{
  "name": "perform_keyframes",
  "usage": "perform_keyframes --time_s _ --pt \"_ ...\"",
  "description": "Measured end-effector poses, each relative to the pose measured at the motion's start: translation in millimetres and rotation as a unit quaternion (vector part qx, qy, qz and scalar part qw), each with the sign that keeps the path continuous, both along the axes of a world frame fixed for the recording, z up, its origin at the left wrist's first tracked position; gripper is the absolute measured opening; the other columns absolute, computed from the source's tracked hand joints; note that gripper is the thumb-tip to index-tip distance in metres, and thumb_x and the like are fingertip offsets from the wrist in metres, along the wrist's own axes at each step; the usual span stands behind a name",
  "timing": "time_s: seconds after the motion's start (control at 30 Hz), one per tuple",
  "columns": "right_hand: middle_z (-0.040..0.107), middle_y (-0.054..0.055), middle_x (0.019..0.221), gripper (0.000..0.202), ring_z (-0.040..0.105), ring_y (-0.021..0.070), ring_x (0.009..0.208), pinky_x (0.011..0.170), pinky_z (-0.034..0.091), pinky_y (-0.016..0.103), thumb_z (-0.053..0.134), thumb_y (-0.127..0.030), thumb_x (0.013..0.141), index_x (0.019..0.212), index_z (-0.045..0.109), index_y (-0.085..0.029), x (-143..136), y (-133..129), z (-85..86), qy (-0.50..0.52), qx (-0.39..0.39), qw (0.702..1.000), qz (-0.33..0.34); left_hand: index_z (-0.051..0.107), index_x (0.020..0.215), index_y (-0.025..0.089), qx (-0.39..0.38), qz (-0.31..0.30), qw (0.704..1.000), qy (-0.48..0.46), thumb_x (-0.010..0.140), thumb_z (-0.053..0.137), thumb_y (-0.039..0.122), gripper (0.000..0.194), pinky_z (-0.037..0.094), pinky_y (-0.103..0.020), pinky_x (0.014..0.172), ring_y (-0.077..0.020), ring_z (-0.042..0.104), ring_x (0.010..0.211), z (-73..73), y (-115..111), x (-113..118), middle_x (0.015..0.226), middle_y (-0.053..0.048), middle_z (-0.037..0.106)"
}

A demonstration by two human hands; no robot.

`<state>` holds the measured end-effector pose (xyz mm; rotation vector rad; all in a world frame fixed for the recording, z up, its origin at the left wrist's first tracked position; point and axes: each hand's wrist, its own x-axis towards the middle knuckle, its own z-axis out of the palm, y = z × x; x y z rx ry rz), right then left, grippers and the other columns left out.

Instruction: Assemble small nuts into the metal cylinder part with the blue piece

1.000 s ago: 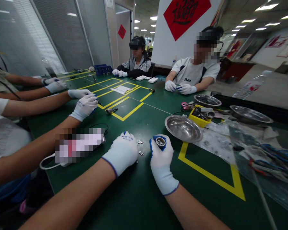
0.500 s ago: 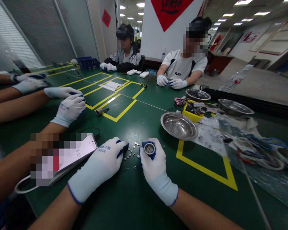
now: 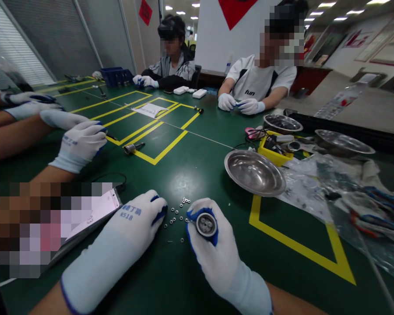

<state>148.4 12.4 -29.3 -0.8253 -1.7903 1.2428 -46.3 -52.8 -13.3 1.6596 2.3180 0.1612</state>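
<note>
Gripping metal cylinder (image 3: pixel 206 225), right hand (image 3: pixel 218 251), left hand (image 3: pixel 142 218) (glove (image 3: pixel 126 225) reading "N518") beside rings (image 3: pixel 181 218)

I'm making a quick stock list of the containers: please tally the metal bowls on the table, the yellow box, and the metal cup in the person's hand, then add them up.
Metal bowls: 3
Yellow box: 1
Metal cup in the right hand: 1
Total: 5
</note>
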Motion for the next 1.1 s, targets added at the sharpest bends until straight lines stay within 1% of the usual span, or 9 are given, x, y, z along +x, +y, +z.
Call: perform_keyframes --time_s 0.13,0.27,0.47,0.6,0.67,0.77,0.9,1.0,1.1 --pt "0.070 0.003 0.090 0.009 0.070 0.0201 0.081 0.077 0.062 0.036 0.062 -0.029 0.091 0.095 0.066 -0.022 -0.8 1.3 1.6 -0.003 0.002 1.000 0.028 0.077 0.119 0.044 0.008 -0.003 1.000 -0.017 0.094 0.049 0.047 0.037 0.056 -0.048 0.105 -0.0324 0.067 0.122 -4.5 -1.5 -0.5 0.124 -0.003 0.076" --pt "0.071 0.004 0.091 0.009 0.071 0.0203 0.083 0.079 0.062 0.036 0.063 -0.030 0.092 0.093 0.067 -0.022 0.1 1.7 4.3 0.005 0.000 0.999 0.048 0.077 0.119 0.040 0.018 0.006 0.999 -0.031 0.093 0.049 0.046 0.039 0.056 -0.047 0.106 -0.0322 0.067 0.121 -1.9 0.6 1.0 0.124 -0.004 0.077" --pt "0.072 0.004 0.093 0.014 0.073 0.0211 0.086 0.077 0.063 0.034 0.061 -0.036 0.096 0.095 0.065 -0.023 -4.0 0.7 5.2 0.005 -0.014 1.000 0.003 0.076 0.126 0.033 0.118 0.015 0.991 -0.064 0.094 0.054 0.044 0.040 0.057 -0.047 0.105 -0.0321 0.068 0.121 14.6 3.1 6.0 0.131 -0.006 0.074" --pt "0.073 0.007 0.101 0.023 0.075 0.0259 0.094 0.084 0.064 0.042 0.063 -0.040 0.095 0.113 0.063 -0.025 -5.9 -0.7 -7.7 -0.003 -0.010 0.998 -0.059 0.073 0.128 0.028 0.222 -0.049 0.957 -0.182 0.096 0.062 0.044 0.038 0.061 -0.041 0.095 -0.0281 0.071 0.110 31.7 -1.7 22.7 0.124 -0.007 0.074" --pt "0.073 0.010 0.118 0.044 0.074 0.0301 0.108 0.095 0.063 0.049 0.069 -0.038 0.091 0.131 0.057 -0.026 -5.3 -0.3 -16.7 -0.001 0.011 0.997 -0.080 0.072 0.126 0.028 0.242 -0.091 0.933 -0.248 0.090 0.072 0.040 0.038 0.062 -0.037 0.090 -0.0259 0.071 0.106 34.2 -2.3 32.5 0.121 -0.007 0.073" --pt "0.068 0.012 0.134 0.072 0.071 0.0342 0.119 0.098 0.063 0.053 0.077 -0.038 0.086 0.150 0.046 -0.029 -4.7 0.5 -27.1 -0.038 0.045 0.997 -0.048 0.074 0.119 0.026 0.244 -0.105 0.911 -0.316 0.084 0.079 0.032 0.036 0.060 -0.037 0.091 -0.0249 0.070 0.103 30.0 1.6 40.8 0.116 -0.006 0.072" --pt "0.063 0.013 0.142 0.075 0.068 0.0359 0.126 0.101 0.062 0.056 0.071 -0.032 0.089 0.157 0.038 -0.031 -7.1 -2.4 -34.4 -0.037 0.092 0.994 -0.054 0.076 0.108 0.024 0.237 -0.111 0.888 -0.377 0.087 0.075 0.033 0.023 0.059 -0.036 0.092 -0.0242 0.069 0.103 21.5 4.6 39.2 0.113 -0.006 0.071" --pt "0.055 0.014 0.153 0.086 0.064 0.0379 0.133 0.103 0.061 0.059 0.071 -0.031 0.089 0.163 0.027 -0.033 -8.7 -4.2 -39.1 -0.038 0.144 0.988 -0.041 0.073 0.113 0.024 0.263 -0.088 0.869 -0.410 0.088 0.075 0.037 0.028 0.059 -0.039 0.097 -0.0261 0.070 0.108 17.6 1.1 39.0 0.119 -0.007 0.071" --pt "0.044 0.017 0.162 0.092 0.055 0.0398 0.142 0.108 0.056 0.061 0.071 -0.038 0.091 0.166 0.019 -0.032 -11.1 -1.6 -40.8 -0.003 0.159 0.985 -0.063 0.067 0.122 0.024 0.307 -0.008 0.854 -0.419 0.091 0.070 0.040 0.035 0.058 -0.042 0.100 -0.0271 0.071 0.110 19.8 8.8 41.7 0.120 -0.008 0.073"
